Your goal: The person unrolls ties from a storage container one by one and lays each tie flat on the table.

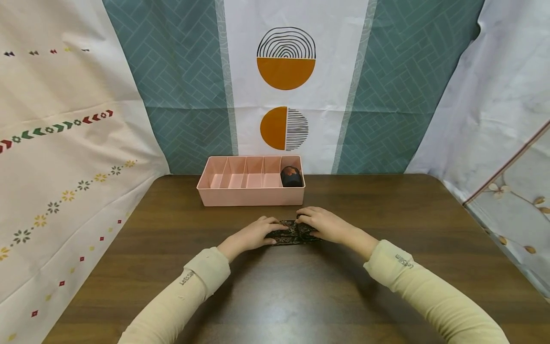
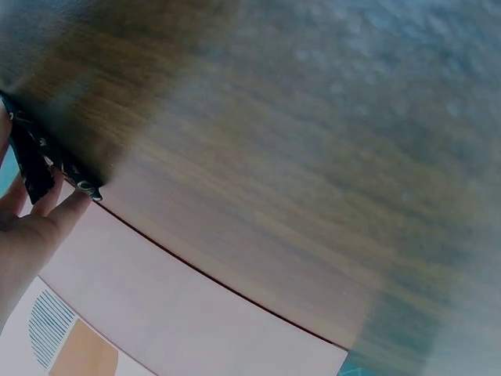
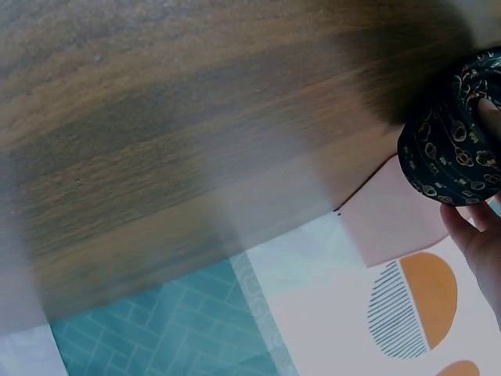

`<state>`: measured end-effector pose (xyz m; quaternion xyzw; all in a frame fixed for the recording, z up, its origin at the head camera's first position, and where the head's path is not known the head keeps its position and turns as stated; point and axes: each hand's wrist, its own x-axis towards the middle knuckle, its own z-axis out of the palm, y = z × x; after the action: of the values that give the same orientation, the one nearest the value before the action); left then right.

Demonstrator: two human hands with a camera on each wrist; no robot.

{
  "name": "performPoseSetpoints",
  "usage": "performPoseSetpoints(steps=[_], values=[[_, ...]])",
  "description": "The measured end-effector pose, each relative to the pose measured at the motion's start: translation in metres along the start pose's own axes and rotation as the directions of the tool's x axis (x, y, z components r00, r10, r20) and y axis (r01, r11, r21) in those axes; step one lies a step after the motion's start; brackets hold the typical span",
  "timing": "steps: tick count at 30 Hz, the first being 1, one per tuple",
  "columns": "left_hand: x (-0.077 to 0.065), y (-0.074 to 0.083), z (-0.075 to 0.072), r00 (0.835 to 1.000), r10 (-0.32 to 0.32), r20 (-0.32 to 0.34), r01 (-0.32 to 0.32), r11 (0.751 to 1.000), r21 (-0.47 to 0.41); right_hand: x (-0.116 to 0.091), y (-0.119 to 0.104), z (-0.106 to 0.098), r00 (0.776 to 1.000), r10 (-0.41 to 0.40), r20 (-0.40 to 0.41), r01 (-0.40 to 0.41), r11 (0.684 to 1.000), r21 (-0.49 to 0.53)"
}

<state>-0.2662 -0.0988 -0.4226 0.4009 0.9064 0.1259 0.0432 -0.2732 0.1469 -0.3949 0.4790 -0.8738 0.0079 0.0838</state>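
Note:
A strip of black cloth (image 1: 291, 235) with a gold pattern lies across the table in front of the pink box, its right part rolled over on itself. My left hand (image 1: 255, 233) holds the strip's flat left end, thumb on the near edge and fingers on the far one. In the left wrist view, part of the cloth (image 2: 59, 160) stands up between the thumb and fingers. My right hand (image 1: 324, 224) grips the rolled part. Seen from the right wrist, that rolled cloth (image 3: 438, 153) forms a thick loop, the thumb reaching into its opening.
Behind the hands stands the pink box (image 1: 253, 197), divided into several compartments. Its rightmost compartment holds a dark roll (image 1: 291, 177) with an orange flower design. The brown wooden table (image 1: 275, 296) ends at patterned curtains (image 1: 185, 86).

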Motion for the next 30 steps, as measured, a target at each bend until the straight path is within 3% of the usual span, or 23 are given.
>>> performPoseSetpoints(steps=[12, 22, 30], values=[[-0.003, 0.000, -0.001, 1.000, -0.013, 0.009, 0.013, 1.000, -0.008, -0.002, 0.000, -0.003, 1.000, 0.005, 0.006, -0.005, 1.000, 0.001], [-0.009, -0.001, -0.006, 0.998, -0.048, 0.051, 0.049, 0.999, -0.020, -0.008, 0.007, -0.005, 0.998, 0.033, 0.045, -0.036, 0.996, 0.083], [-0.011, 0.001, -0.008, 0.997, -0.058, 0.059, 0.058, 0.998, -0.010, -0.011, 0.007, -0.003, 1.000, 0.013, 0.006, -0.013, 0.996, 0.091]])
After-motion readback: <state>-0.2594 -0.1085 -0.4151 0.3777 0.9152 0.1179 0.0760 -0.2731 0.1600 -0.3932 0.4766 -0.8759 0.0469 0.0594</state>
